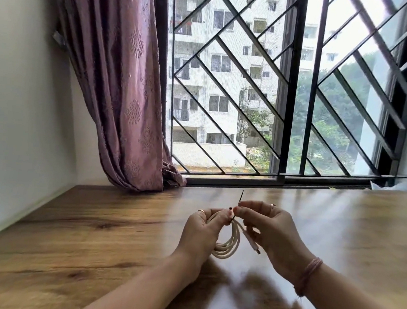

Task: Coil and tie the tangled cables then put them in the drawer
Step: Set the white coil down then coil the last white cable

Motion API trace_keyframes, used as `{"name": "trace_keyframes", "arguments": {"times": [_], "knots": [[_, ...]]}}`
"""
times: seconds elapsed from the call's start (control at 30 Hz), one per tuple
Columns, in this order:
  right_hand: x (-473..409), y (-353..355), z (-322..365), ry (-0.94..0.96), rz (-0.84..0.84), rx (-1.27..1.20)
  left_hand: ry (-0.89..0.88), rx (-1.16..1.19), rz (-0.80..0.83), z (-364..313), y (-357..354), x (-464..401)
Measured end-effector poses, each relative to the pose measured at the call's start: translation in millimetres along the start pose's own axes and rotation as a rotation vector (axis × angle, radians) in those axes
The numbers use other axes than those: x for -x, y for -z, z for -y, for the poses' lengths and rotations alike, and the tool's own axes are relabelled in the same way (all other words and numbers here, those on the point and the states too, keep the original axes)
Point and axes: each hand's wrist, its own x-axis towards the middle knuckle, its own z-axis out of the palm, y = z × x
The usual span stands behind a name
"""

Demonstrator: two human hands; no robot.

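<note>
A white cable (228,247) wound into a coil of several loops hangs just above the wooden table (94,231). My left hand (200,229) grips the top of the coil. A thin dark tie (241,198) wraps the coil at its top, and its free end sticks up between the fingertips of my right hand (268,229), which pinches it. The cable's plug end (256,249) dangles below my right palm. No drawer shows in this view.
A mauve curtain (120,86) hangs at the back left, its hem resting on the table. A barred window (288,88) runs along the table's far edge. A white wall (20,91) borders the left side.
</note>
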Motion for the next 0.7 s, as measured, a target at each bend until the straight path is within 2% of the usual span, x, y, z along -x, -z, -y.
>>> {"name": "trace_keyframes", "arguments": {"times": [0.17, 0.33, 0.6, 0.7], "knots": [[-0.3, -0.8, -0.2, 0.101, -0.028, 0.101, 0.011, 0.020, -0.079, -0.3, -0.4, -0.9], [1.4, -1.9, 0.0, 0.183, -0.040, 0.213, 0.037, 0.056, -0.086, -1.0, -0.8, 0.0], [2.2, -5.4, -4.5, 0.305, -0.130, 0.550, 0.009, 0.016, -0.158, 2.0, -5.4, 0.7], [1.4, -6.7, -6.0, 0.327, -0.156, 0.598, -0.016, 0.007, -0.175, 2.5, -7.2, 1.4]]}}
